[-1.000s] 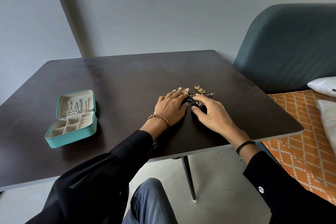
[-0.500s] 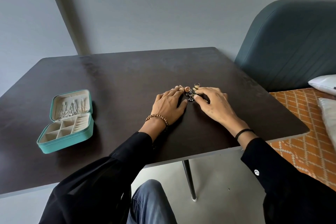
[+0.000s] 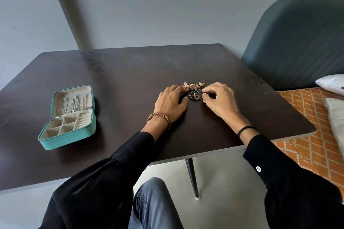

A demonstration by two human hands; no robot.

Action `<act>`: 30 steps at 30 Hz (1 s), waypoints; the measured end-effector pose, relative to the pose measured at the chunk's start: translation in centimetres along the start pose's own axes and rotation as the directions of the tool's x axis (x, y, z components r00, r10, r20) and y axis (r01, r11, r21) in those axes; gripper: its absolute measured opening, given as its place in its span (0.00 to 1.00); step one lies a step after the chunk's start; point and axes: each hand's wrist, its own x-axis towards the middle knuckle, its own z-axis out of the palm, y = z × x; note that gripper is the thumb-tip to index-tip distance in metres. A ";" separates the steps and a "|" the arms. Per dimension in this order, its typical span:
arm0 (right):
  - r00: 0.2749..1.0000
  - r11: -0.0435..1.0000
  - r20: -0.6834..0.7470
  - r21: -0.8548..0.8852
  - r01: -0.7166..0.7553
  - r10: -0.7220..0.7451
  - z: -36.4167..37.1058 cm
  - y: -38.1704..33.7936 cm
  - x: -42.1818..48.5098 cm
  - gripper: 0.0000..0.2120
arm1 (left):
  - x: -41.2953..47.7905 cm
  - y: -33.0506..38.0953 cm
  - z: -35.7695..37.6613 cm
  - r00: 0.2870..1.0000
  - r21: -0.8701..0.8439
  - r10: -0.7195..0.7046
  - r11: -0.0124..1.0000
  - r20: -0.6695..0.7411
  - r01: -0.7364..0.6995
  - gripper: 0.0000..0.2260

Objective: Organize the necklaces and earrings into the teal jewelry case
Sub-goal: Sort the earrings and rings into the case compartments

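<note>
Two hands at the earring pile (image 3: 194,92), mid-tabletop (image 3: 121,72)
Fingers (image 3: 208,91) of the right hand (image 3: 220,103) pinch a small earring (image 3: 204,101) at the pile's right edge. The left hand (image 3: 170,103) lies loose, fingertips touching the left edge. From my remote seat, the teal jewelry case (image 3: 67,141) sits open, well apart to the left.

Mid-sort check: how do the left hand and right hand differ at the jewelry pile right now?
The left hand lies low on the table, fingertips at a rose-gold piece; the right hand is curled and seems to pinch a small silver piece. The left hand's wrist has a wooden bead bracelet; the right hand's has a black band. Both flank the jewelry pile.
</note>
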 end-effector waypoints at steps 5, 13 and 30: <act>0.999 0.998 -0.005 -0.023 0.053 -0.053 0.0 -0.7 -0.1 0.04 | -0.7 0.3 -0.5 0.999 -0.054 -0.026 0.998 -0.023 0.025 0.12; 0.990 0.973 0.055 -0.186 0.135 -0.127 -0.3 -3.2 0.2 0.10 | -1.7 1.0 -1.3 0.993 -0.067 0.002 0.998 -0.116 -0.009 0.11; 0.971 0.924 0.076 0.334 0.188 -0.225 -1.5 -11.3 -3.8 0.08 | -6.4 0.3 -8.7 0.958 -0.261 -0.022 0.964 -0.286 -0.055 0.08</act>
